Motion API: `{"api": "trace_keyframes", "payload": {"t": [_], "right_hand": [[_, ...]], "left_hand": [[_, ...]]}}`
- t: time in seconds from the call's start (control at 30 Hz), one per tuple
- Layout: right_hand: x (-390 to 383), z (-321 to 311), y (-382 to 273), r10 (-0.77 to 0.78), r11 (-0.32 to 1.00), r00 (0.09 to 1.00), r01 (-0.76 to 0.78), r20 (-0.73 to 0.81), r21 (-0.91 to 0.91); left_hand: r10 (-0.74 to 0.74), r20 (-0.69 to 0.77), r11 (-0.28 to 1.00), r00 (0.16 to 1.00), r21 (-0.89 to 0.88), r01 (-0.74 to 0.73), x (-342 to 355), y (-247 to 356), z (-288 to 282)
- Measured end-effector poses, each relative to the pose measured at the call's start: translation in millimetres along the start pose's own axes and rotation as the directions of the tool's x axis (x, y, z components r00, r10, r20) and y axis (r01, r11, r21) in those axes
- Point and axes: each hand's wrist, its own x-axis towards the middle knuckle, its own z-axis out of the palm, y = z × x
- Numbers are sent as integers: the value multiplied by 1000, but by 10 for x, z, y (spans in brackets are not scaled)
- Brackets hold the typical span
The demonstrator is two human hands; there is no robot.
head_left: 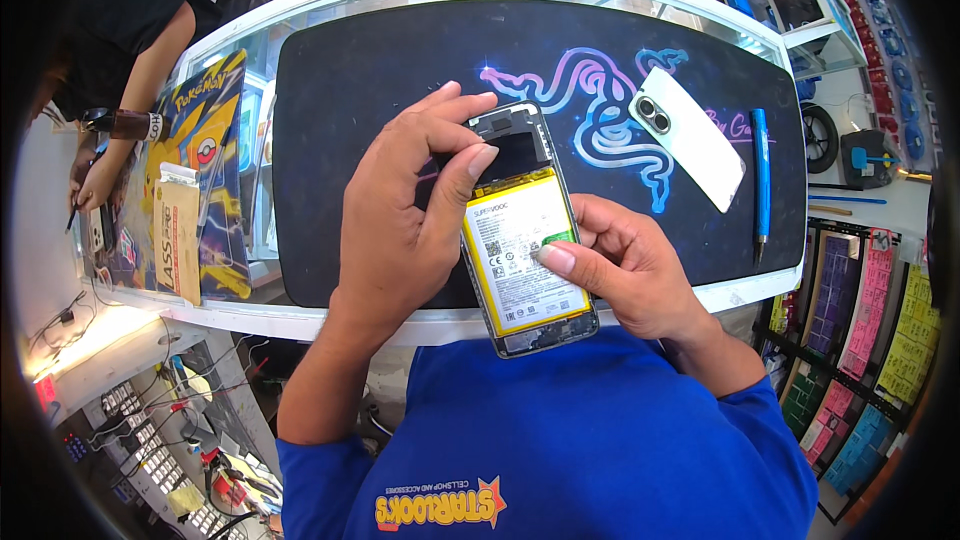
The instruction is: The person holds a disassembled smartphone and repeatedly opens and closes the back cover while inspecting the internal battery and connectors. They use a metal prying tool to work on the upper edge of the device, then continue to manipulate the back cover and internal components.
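Glass counter (300, 320) with a white rim fills the middle of this small repair shop, and on it lies one dark work mat (400, 70) printed with a glowing pink-and-blue snake-like figure. At the centre of the view, just over the mat's near edge, one opened phone (525, 230) is held above the person's blue shirt (560, 440); its back is off, showing one white-and-yellow battery (522, 255) that covers most of the body, with a small green part at the battery's 3 o'clock edge.

The left hand (405, 220) wraps the phone from 9 o'clock, fingers curled over the upper end and the thumb pressed against the dark shield above the battery. The right hand (625, 265) grips the phone from 3 o'clock, its thumb tip lying on the battery beside the green part.

At 2 o'clock from the phone, well apart on the mat, lies one white back cover (695, 135) with two round camera rings. Just beyond it, at 3 o'clock near the mat's edge, lies one blue pen-shaped tool (760, 180).

At 9 o'clock, one flat yellow-and-blue cartoon box (215, 140) rests on the counter, with one brown cardboard packet (178, 235) on top of it. Beyond them at 10 o'clock another person's arm (125, 110), wearing a wrist strap, reaches down. At 4 o'clock, racks hold many small packets (860, 310) in purple, pink, yellow, green and blue.
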Motion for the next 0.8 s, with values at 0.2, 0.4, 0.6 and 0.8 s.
{"api": "trace_keyframes", "payload": {"t": [0.2,0.4,0.6,0.8], "right_hand": [[0,-60,131,-57,993,995,49,-80,-106],[-20,-140,119,-162,746,978,34,-132,-665],[-122,-108,84,-278,447,936,-75,-218,-891],[-152,-246,42,-369,437,894,-75,-254,-896]], "left_hand": [[149,21,959,989,240,-150,-5,38,72],[63,70,973,996,216,-76,-90,-12,207],[114,152,973,982,185,-141,-49,-36,307],[153,258,938,954,268,-222,-61,-20,297]]}}
